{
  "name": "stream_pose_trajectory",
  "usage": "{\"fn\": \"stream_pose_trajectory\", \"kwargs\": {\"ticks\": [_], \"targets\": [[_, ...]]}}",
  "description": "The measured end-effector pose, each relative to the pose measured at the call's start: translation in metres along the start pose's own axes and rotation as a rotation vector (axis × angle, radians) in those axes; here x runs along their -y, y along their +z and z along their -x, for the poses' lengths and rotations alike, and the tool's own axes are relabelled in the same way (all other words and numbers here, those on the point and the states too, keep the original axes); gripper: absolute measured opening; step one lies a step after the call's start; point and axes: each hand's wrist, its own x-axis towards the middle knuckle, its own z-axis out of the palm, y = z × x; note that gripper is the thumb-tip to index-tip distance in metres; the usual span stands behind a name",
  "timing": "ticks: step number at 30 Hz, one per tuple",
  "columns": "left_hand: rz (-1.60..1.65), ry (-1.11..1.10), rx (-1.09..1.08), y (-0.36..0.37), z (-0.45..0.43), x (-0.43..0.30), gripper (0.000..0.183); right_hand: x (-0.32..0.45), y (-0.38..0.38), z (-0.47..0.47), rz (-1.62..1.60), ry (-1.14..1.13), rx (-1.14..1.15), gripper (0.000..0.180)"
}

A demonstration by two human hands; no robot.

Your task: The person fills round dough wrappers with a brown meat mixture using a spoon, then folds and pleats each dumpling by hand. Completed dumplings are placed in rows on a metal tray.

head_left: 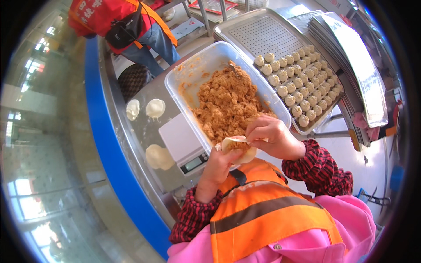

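My left hand [221, 164] holds a round dough wrapper [246, 157] from below, with brown filling [237, 144] on it. My right hand [269, 136] pinches the wrapper's edge between thumb and fingers. Both hands are at the near rim of a clear plastic tub [174, 86], which holds a heap of minced filling [227, 98] with a metal utensil [234, 69] stuck in it. A white digital scale [181, 136] stands left of the tub. Flat dough wrappers [155, 108] lie on the metal table, a larger one [159, 157] nearer me.
Right of the tub, a perforated metal tray [263, 33] bears rows of pleated buns [297, 82]. Stacked metal trays [355, 62] stand beyond it. A blue edge [108, 141] and glass run along the left. At the far end is a co-worker in a red top [98, 19], near a patterned stool [134, 80].
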Motion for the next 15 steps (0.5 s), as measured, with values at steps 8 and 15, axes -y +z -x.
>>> {"fn": "stream_pose_trajectory", "kwargs": {"ticks": [8, 15], "targets": [[-0.226, -0.012, -0.035, 0.01, 0.005, -0.005, 0.026, 0.01, -0.005, 0.0, -0.18, 0.553, 0.282, 0.012], [-0.327, -0.109, -0.018, 0.004, 0.004, -0.009, 0.024, 0.008, 0.008, 0.01, 0.033, 0.019, 0.214, 0.01]]}}
